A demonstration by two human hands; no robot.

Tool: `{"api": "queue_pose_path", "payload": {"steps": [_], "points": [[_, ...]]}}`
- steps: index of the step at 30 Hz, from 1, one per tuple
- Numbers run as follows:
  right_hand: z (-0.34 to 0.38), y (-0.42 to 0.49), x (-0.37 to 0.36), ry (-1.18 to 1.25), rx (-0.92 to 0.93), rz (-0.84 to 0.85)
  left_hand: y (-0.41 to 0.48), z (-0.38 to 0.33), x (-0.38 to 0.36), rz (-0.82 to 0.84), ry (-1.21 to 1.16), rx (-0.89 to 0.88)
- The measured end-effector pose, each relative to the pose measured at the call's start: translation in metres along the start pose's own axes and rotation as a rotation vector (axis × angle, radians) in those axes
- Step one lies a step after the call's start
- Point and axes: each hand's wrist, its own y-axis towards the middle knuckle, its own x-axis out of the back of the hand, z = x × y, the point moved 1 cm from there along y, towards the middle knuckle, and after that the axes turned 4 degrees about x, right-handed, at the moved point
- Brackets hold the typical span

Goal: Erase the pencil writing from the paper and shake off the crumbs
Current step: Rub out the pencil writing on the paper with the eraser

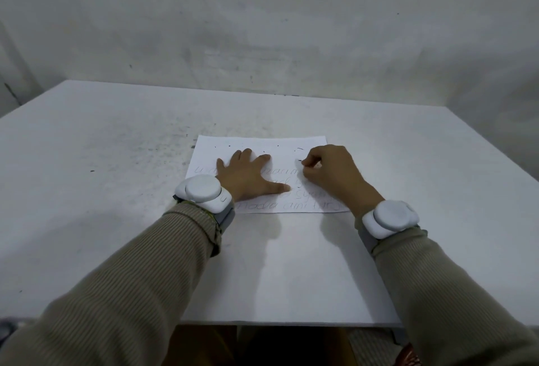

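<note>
A white sheet of paper (291, 144) lies flat on the white table (102, 161), with pencil writing (287, 206) across its lower lines. Its top part is blank except for small dark crumbs (299, 149). My left hand (248, 174) presses flat on the paper's left half, fingers spread. My right hand (332, 174) is over the paper's right side, its fingers curled and pinched together against the sheet. A small pale thing shows at the fingertips; whether it is an eraser cannot be told.
Dark specks and smudges are scattered on the table left of the paper (163, 144). A grey wall (262, 30) stands just behind the table. The table's near edge (291, 323) is close to my body. Both wrists carry white round bands.
</note>
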Motion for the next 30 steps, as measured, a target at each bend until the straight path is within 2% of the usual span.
{"api": "queue_pose_path", "payload": {"steps": [3, 7, 12, 17, 22, 27, 30], "points": [[0.004, 0.0, -0.002, 0.065, 0.028, 0.086, 0.001, 0.0, 0.0, -0.001, 0.003, 0.002], [-0.007, 0.005, -0.004, -0.001, -0.024, -0.056, 0.001, 0.001, -0.001, -0.006, 0.005, -0.007], [-0.002, 0.002, 0.001, 0.108, 0.012, 0.117, 0.001, 0.001, 0.001, 0.008, 0.009, 0.003], [-0.007, 0.008, 0.0, 0.014, -0.024, -0.016, -0.002, 0.0, 0.001, 0.006, 0.008, 0.001], [0.002, 0.004, 0.001, 0.071, 0.004, 0.132, -0.001, -0.002, 0.003, 0.025, 0.008, 0.011], [0.003, 0.008, 0.001, -0.022, -0.029, 0.012, -0.002, -0.002, 0.001, 0.011, 0.006, 0.007], [0.008, 0.002, 0.001, 0.0, 0.009, 0.115, -0.002, -0.002, 0.001, 0.019, 0.008, 0.009]]}}
